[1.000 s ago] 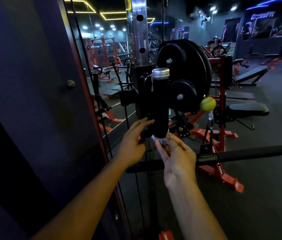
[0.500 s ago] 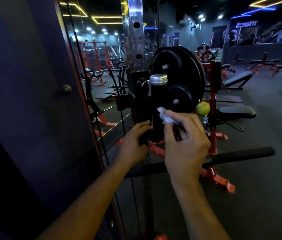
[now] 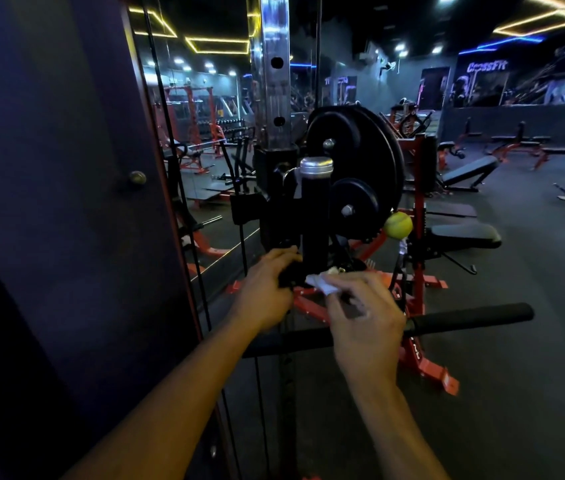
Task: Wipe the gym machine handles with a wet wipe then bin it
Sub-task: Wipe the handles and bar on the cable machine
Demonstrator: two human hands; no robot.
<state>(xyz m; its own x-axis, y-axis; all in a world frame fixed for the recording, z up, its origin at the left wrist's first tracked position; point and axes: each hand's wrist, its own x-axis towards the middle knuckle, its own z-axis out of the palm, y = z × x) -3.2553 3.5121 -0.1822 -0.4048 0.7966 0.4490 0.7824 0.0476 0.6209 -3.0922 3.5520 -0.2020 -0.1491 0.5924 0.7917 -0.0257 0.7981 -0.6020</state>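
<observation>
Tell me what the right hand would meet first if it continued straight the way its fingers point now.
Probably the base of the upright black handle, just beyond the wet wipe the right hand pinches; depth is unclear.

The handle point(image 3: 315, 216) is a thick black tube. It stands straight up on the gym machine. It has a shiny silver cap on top. Its bottom end is close to the two hands.

The wet wipe point(image 3: 320, 283) is small and white. It is all scrunched up. It sits just under the bottom of the upright handle, pinched at the fingertips of the right hand point(image 3: 365, 320). The left hand point(image 3: 267, 289) touches the wipe's left edge and holds a dark part at the handle's foot.

A second handle, the long bar point(image 3: 464, 318), is black and padded. It lies almost flat, lower down, and sticks out to the right, behind the right hand.
</observation>
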